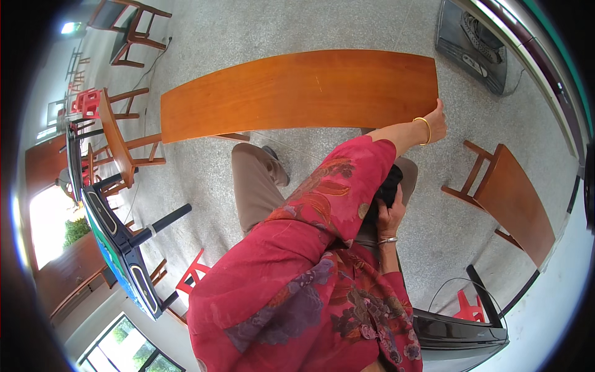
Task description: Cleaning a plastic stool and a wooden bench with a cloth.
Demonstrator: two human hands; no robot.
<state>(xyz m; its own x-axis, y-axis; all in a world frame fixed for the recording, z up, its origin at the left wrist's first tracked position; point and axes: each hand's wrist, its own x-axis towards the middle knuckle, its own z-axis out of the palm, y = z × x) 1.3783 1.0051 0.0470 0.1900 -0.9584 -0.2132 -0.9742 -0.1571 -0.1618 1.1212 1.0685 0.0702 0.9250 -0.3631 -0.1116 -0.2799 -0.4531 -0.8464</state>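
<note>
A long wooden bench (279, 93) with a smooth orange-brown top stands across in front of my knees. My left hand (437, 124), with a gold bangle at the wrist, reaches across my body to the bench's near right corner. Its fingers curl over the end edge, and their tips are partly hidden. In my lap, my right hand (391, 215), with a silver bracelet, holds a soft black item (391, 181). My left forearm and sleeve cover part of that item, so I cannot tell exactly what it is.
Another wooden bench (516, 200) stands at right, with a third (116, 135) at left. A black machine (474, 51) lies on the speckled floor, upper right. Dark-framed tables (125, 246) (458, 328) flank me. Wooden chairs (130, 32) and red plastic stools (87, 102) stand farther left.
</note>
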